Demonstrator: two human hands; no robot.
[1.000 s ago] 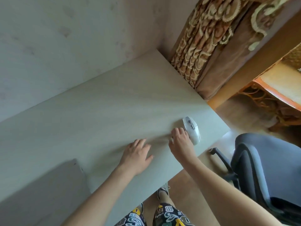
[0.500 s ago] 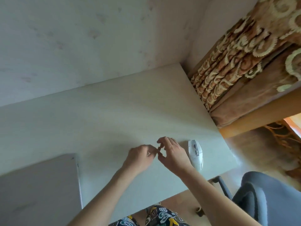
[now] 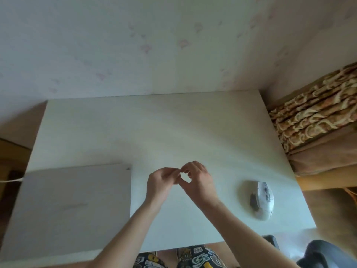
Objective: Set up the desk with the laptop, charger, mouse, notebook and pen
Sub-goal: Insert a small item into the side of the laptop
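A closed silver laptop (image 3: 73,206) lies on the left part of the white desk (image 3: 173,128). A white cable (image 3: 11,180) runs off its left side. A white mouse (image 3: 263,200) rests near the desk's right front corner. My left hand (image 3: 161,182) and my right hand (image 3: 199,180) hover together above the desk's middle front, fingertips touching each other. Whether something small is pinched between them I cannot tell. No notebook or pen is in view.
A wallpapered wall (image 3: 154,45) stands behind the desk. A patterned curtain (image 3: 313,113) hangs at the right. A dark office chair (image 3: 324,254) sits at the bottom right. My patterned shorts (image 3: 185,258) show below the desk's front edge.
My right hand has left the mouse and met my left hand over the desk's middle. The view has swung left, and the whole laptop now shows.
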